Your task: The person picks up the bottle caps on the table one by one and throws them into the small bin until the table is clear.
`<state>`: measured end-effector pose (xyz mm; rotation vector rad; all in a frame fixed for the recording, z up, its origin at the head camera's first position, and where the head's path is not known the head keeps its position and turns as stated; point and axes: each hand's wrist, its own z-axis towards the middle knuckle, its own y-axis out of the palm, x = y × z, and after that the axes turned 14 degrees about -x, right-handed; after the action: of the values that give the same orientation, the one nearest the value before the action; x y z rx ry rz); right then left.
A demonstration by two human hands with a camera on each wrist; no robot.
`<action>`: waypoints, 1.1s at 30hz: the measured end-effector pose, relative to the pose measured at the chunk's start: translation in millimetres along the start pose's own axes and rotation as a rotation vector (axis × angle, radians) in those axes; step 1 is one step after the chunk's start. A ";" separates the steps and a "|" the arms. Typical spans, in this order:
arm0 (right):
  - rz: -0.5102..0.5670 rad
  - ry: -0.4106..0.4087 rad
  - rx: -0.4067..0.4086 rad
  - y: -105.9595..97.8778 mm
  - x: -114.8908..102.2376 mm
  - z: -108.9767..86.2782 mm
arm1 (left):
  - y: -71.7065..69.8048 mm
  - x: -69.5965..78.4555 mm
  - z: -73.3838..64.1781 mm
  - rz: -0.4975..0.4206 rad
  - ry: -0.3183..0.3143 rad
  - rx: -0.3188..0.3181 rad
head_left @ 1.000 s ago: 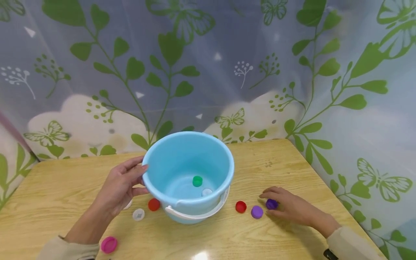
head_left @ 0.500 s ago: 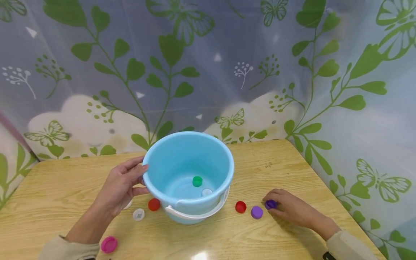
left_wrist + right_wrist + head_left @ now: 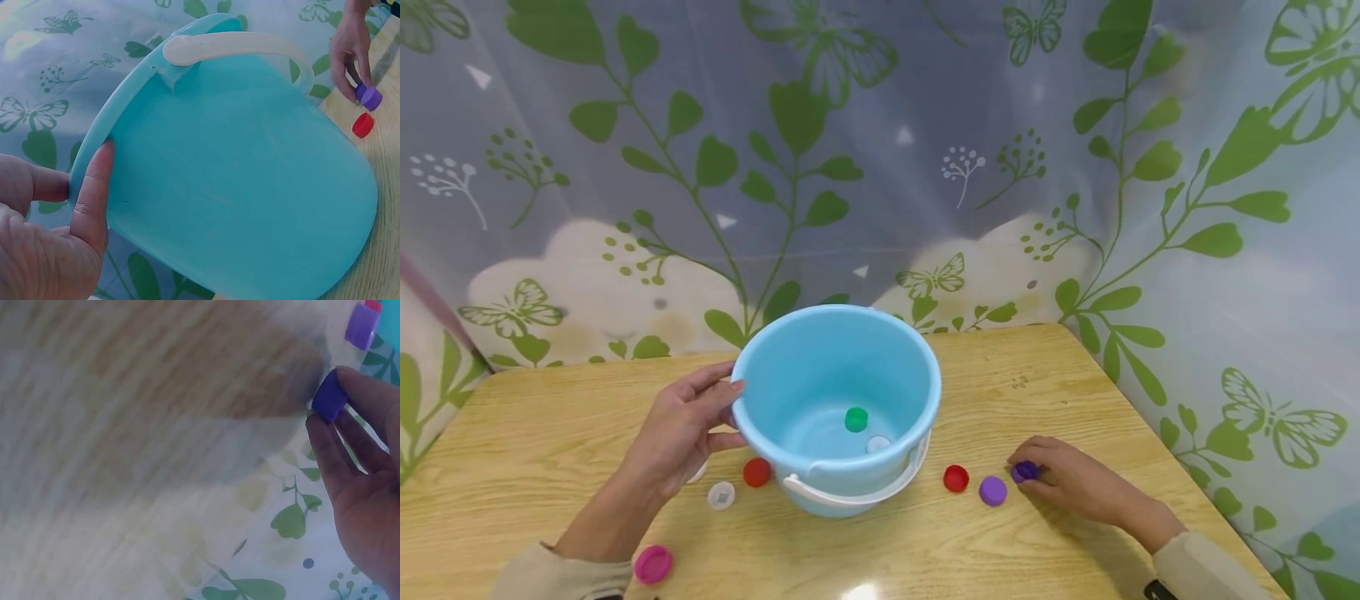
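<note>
A light blue bucket (image 3: 850, 487) with a white handle (image 3: 865, 500) stands on the wooden table. My left hand (image 3: 673, 433) grips its left rim, fingers over the edge and thumb against the outer wall, as the left wrist view shows. Inside the bucket lie a green bottle cap (image 3: 856, 419) and a white cap (image 3: 877, 444). To the right, my right hand (image 3: 1075, 483) pinches a dark purple bottle cap (image 3: 329, 395) between thumb and fingers, low at the tabletop. Just left of it are a lighter purple cap (image 3: 993, 491) and a red cap (image 3: 956, 478).
On the bucket's left side are an orange-red cap (image 3: 757, 472), a white cap (image 3: 721, 496) and another white one partly behind my left hand. A pink cap (image 3: 652, 565) lies near the front left. A leaf-patterned curtain (image 3: 880, 167) rises behind and right of the table (image 3: 1000, 383).
My right hand's fingers have closed in on the dark purple cap and now pinch it. My left hand and the bucket have stayed in place.
</note>
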<state>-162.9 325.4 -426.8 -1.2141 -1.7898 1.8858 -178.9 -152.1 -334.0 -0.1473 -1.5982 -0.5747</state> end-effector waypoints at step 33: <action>-0.022 -0.173 0.293 -133.6 -69.0 75.6 | 2.2 0.3 0.3 0.001 0.000 0.030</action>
<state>-220.3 251.8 -286.7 -0.9508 -1.5242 2.2033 -178.3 -150.1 -333.1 -0.1258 -1.6055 -0.5499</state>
